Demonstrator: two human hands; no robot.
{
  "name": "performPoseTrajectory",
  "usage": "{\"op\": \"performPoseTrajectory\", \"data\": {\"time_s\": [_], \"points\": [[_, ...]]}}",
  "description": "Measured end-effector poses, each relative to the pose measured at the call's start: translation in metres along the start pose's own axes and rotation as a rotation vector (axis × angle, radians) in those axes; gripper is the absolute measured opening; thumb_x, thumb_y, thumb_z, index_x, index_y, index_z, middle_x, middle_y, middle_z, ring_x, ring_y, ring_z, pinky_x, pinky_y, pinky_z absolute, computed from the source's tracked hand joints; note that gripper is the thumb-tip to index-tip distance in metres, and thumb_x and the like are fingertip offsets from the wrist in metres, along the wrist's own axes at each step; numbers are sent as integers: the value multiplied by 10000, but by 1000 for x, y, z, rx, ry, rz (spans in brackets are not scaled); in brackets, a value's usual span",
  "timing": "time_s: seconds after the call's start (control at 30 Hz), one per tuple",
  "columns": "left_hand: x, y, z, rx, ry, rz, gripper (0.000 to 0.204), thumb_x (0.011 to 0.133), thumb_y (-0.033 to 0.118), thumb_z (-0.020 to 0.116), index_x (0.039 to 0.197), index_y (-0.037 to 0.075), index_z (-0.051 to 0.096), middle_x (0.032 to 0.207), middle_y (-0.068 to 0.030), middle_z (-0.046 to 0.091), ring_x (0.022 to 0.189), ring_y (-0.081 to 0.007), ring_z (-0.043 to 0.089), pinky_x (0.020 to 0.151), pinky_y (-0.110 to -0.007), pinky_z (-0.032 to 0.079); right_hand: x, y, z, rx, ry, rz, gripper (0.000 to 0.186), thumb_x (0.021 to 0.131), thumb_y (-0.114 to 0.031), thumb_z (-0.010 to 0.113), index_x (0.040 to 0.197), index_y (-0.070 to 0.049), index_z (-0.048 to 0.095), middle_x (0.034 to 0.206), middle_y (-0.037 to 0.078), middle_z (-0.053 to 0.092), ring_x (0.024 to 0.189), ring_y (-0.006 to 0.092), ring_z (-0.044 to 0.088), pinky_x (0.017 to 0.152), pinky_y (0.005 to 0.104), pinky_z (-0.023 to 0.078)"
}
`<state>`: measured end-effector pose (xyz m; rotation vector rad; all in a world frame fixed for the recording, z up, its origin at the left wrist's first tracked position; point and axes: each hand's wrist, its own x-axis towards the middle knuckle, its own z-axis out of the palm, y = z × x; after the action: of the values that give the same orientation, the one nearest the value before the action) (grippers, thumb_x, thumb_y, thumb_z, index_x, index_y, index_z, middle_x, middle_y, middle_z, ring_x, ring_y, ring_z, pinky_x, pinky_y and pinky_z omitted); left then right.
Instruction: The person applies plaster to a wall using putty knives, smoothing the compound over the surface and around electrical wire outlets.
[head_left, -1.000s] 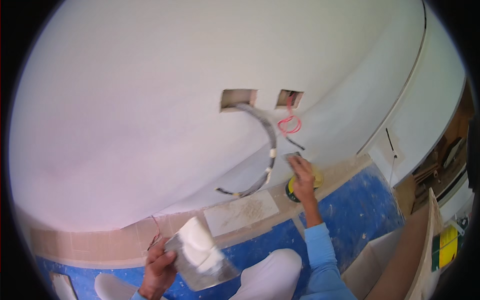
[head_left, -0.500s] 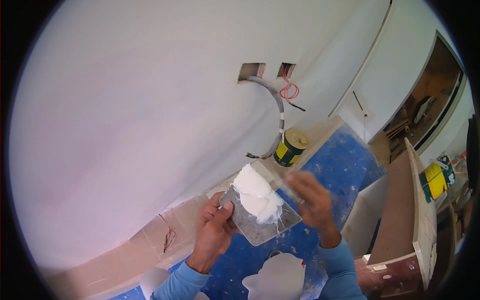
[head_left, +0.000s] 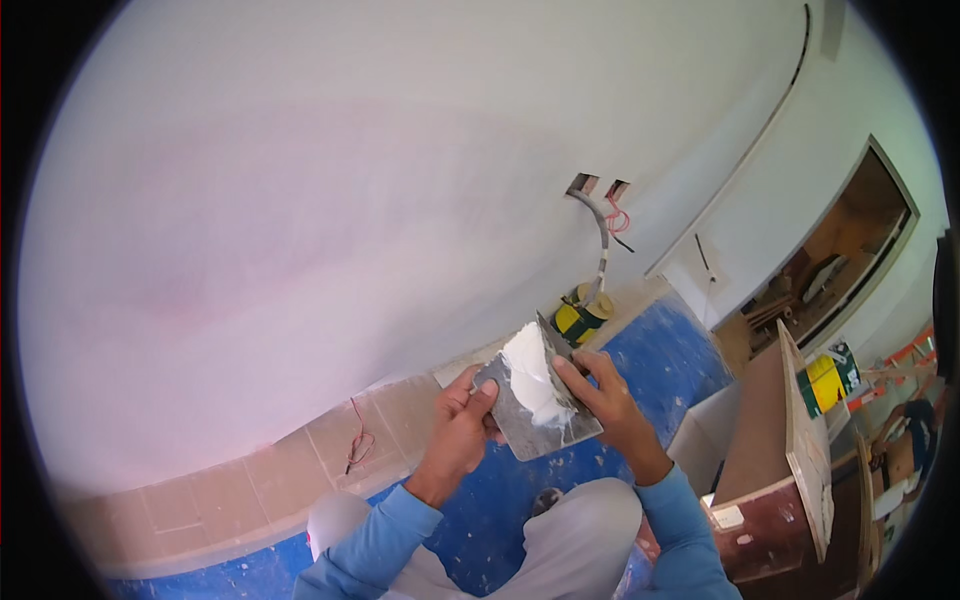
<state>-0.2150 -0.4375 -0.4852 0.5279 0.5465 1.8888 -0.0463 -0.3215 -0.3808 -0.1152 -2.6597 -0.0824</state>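
Observation:
My left hand (head_left: 458, 425) grips the left side of a flat grey metal plate (head_left: 530, 432) heaped with white paste (head_left: 532, 368). My right hand (head_left: 610, 410) is closed on a thin metal scraper (head_left: 557, 338), its blade raised along the right side of the paste, over the plate. Behind them a green and yellow can (head_left: 576, 325) stands near the wall, below a grey cable (head_left: 604, 235) and a red wire loop (head_left: 618, 215) hanging from two square wall holes.
The white wall (head_left: 280, 220) rises above a tiled strip (head_left: 200, 510) and blue floor covering (head_left: 660, 380). At the right stand boards (head_left: 755, 410), a second can (head_left: 828, 380) and, farther back, a doorway (head_left: 840, 240) and an orange ladder (head_left: 905, 358). A bare-bellied co-worker (head_left: 895, 450) shows at the right edge.
My right hand has come from near the can onto the plate's right side with the scraper. The plate has been lifted from lower left to the middle. The view has shifted, showing more doorway.

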Motion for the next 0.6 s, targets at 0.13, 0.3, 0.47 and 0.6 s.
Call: {"op": "performPoseTrajectory", "data": {"time_s": [0.13,0.3,0.47,0.6], "points": [[-8,3,-5,24,-18,-1,259,1031,217,513,1213,50,589,857,-14,686,604,-74,605,509,-227,473,1,-3,11,5,38,103,679,707,20,738,1356,-87,570,1095,179,539,986,353,571,854,408,499],[-16,20,14,283,-6,91,269,1040,215,490,1228,41,573,857,-11,667,608,-63,578,541,-232,488,-50,30,31,178,-122,316,442,855,-129,664,1252,45,577,1164,224,571,1025,417,593,844,408,505],[-12,39,-5,369,153,245,347,1044,250,483,1288,8,536,1009,-63,696,829,-120,684,680,-257,566,-56,38,13,1086,663,1010,384,812,-97,607,1153,79,594,1145,177,651,1010,344,652,942,437,508],[-27,38,-3,480,262,342,378,1042,240,489,1339,11,529,1054,-69,695,883,-151,694,733,-294,592,-44,42,40,1895,748,1004,463,774,-31,573,1229,56,560,1156,169,652,1053,333,654,976,469,518]]}}
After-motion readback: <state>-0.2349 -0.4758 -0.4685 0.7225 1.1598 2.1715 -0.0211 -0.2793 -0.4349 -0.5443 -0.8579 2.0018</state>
